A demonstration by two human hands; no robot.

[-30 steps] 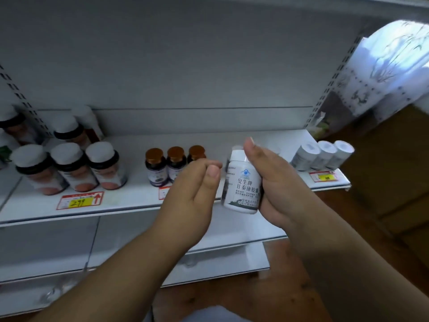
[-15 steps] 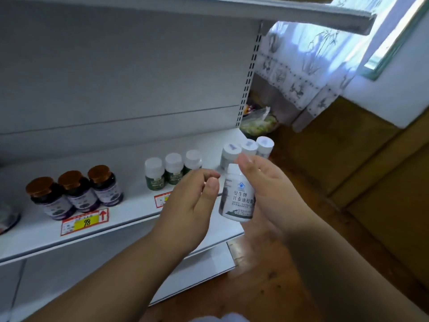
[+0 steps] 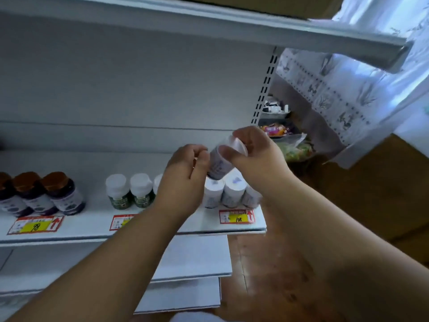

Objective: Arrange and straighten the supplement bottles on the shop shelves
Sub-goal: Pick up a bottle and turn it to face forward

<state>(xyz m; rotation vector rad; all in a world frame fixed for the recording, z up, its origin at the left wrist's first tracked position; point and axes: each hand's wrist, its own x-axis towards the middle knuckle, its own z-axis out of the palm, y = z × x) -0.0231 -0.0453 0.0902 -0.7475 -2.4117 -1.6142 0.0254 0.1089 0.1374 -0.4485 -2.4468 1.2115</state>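
Observation:
My right hand (image 3: 257,156) grips a white supplement bottle (image 3: 220,162), tilted with its bottom toward me, just above a row of white bottles (image 3: 232,191) at the right end of the white shelf (image 3: 162,225). Fingertips of my left hand (image 3: 185,175) rest against the held bottle's left side. Left of my hands stand green-labelled white bottles (image 3: 128,191). Three dark bottles with brown caps (image 3: 46,194) stand at the far left.
Red and yellow price tags (image 3: 236,216) line the shelf's front edge. An upper shelf (image 3: 278,26) juts out overhead. Lower shelves (image 3: 197,259) sit beneath. Right of the rack are a patterned curtain (image 3: 336,89), bagged goods (image 3: 292,149) and wooden floor (image 3: 267,263).
The view has swung right along the shelf. The bottle has gone from upright in front of me to tilted over the right-hand row, both hands moving up and forward with it.

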